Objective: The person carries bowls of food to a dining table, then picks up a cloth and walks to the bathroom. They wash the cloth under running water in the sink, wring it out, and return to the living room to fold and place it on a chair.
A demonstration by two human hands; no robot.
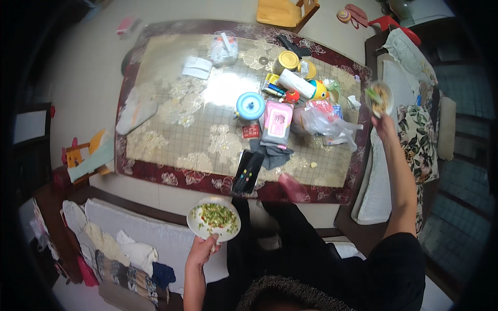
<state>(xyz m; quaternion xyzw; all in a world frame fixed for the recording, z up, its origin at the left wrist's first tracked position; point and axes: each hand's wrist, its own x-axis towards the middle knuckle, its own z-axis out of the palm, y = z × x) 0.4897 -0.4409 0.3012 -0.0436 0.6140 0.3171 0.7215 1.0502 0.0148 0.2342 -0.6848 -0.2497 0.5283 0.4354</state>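
Observation:
A white plate [192,222] of chopped green pieces with red bits [216,216] is in my left hand [202,251]. My thumb lies over its near rim, and the plate is just off the near edge of the table. Out at the right, beyond the table's right edge, my right hand [383,125] grips a small pale bowl [390,95] from its near side. Brownish food and a longer green piece [372,95] show in the bowl, somewhat blurred. The fingers beneath the plate and the bowl are mostly hidden.
The patterned table [171,155] carries a pink wipes pack [278,122], a blue-lidded container [250,106], a black remote [248,171], a plastic bag [332,124] and yellow-lidded cans [287,62]. A cushioned sofa [376,189] stands right, another seat [171,238] near left, a wooden chair [280,11] behind.

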